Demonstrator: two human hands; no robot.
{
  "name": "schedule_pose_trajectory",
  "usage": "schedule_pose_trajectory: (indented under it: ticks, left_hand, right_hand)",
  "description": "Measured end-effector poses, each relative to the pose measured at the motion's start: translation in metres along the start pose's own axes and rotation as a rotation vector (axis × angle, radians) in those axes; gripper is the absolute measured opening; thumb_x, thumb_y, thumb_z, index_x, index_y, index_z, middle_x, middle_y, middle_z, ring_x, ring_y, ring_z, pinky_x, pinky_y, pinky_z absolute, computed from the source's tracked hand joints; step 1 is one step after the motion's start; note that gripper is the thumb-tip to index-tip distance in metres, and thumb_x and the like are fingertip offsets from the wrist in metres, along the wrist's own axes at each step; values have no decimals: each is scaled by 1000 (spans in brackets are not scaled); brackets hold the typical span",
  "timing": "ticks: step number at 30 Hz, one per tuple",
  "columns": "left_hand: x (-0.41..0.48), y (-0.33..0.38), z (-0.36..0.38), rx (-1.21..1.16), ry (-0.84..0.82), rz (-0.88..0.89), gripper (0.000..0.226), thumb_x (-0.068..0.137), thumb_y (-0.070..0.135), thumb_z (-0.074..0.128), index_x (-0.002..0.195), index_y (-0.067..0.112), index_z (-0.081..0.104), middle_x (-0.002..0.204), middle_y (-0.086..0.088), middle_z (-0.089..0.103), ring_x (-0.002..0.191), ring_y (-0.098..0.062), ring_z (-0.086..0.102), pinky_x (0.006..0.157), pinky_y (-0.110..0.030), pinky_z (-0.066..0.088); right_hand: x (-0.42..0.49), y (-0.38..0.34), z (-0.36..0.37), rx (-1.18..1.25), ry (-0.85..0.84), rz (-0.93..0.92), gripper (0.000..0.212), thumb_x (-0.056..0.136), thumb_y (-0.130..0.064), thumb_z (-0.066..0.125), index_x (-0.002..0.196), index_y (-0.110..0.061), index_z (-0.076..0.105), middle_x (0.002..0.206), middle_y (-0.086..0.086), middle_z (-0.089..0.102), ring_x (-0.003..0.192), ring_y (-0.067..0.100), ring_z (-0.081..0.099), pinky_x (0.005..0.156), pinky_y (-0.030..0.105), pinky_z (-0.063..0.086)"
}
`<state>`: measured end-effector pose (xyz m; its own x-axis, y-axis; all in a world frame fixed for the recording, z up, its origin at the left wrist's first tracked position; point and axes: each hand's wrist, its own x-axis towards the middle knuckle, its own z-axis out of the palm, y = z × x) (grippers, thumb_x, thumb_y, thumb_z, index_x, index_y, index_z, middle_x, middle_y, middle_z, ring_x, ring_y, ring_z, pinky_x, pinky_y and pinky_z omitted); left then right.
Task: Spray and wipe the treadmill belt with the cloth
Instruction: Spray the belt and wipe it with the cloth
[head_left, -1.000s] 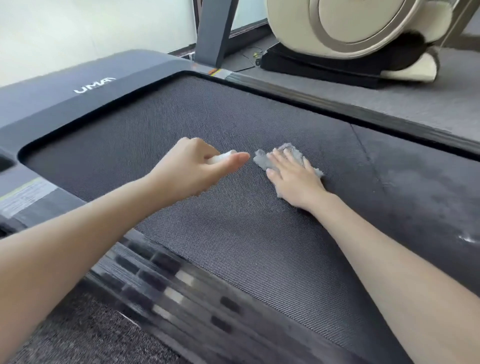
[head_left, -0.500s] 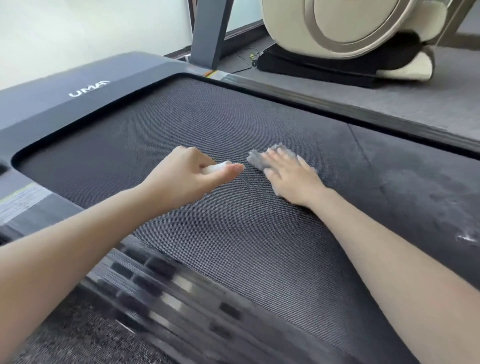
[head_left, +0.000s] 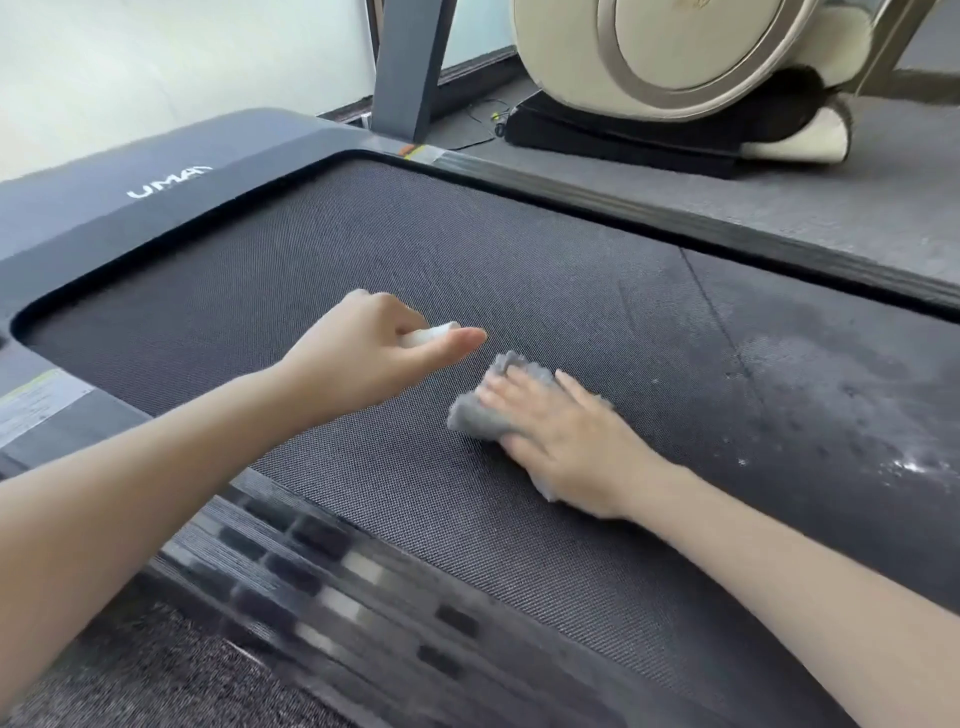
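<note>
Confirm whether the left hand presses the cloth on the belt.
No, the right hand presses the cloth; the left hand grips a white object.

Bright, soft daylight; motion blur smears the near side rail (head_left: 322, 587).

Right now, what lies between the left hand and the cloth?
In the head view, only a short strip of bare belt separates the left hand from the cloth; nothing lies on it.
</note>
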<state>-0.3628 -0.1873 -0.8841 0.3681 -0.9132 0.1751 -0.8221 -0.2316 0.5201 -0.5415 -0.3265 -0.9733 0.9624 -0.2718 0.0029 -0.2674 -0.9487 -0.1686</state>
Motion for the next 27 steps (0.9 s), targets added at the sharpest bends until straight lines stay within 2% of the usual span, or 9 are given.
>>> schedule_pose_trajectory:
  ticks: [3,5,10,16,20,23,25,27]
  left_hand:
    - [-1,1,-2,-14,-23,-13,92,69,81,44,60,-10,43,49,-9,45,45,-18,41,56,-51,51]
    - [-2,1,-3,-27,-40,-19,92,69,82,44,60,-10,42,49,-9,45,45,-19,41,57,-52,51]
    - [-1,9,4,7,-68,-12,82,67,83,43,52,2,39,47,-5,43,43,-17,39,58,-52,51]
    - [6,15,15,67,-83,-7,85,65,84,38,54,0,41,47,-4,44,43,-17,43,60,-48,53]
    - [11,18,21,118,-96,-11,74,64,84,34,51,11,40,46,-2,45,42,-16,43,58,-43,51]
    - [15,22,26,154,-83,-2,69,64,81,34,49,13,33,46,0,43,44,-17,43,50,-34,41]
    - [16,25,29,192,-43,8,67,68,76,37,49,12,28,46,2,39,45,-18,40,49,-29,30]
    - [15,25,32,217,-21,21,67,68,76,35,49,11,28,45,3,37,46,-19,40,50,-29,27]
  right_hand:
    - [45,43,-6,-16,20,260,55,99,-44,13,152,-31,1,160,-13,-3,145,3,-11,119,38,-6]
    - [57,55,-10,-7,13,324,54,101,-43,15,152,-31,2,160,-12,-3,145,3,-9,118,37,-8]
    - [49,53,-9,25,55,331,54,102,-43,16,153,-30,6,160,-12,0,145,4,-6,118,37,-8]
    - [11,73,-12,18,52,386,53,102,-43,16,152,-30,4,159,-14,-2,145,2,-8,119,37,-7]
    - [-3,81,-9,24,70,405,55,101,-44,16,152,-30,5,159,-14,-2,144,0,-8,119,37,-7]
    - [-3,80,-8,18,88,406,54,101,-44,17,152,-29,6,159,-14,0,145,1,-7,120,37,-6]
    - [-2,79,-8,22,96,408,54,102,-44,18,152,-29,7,159,-14,0,145,2,-6,119,37,-6]
    - [-2,80,-7,29,97,408,54,101,-44,18,152,-30,8,159,-14,1,145,1,-6,119,37,-6]
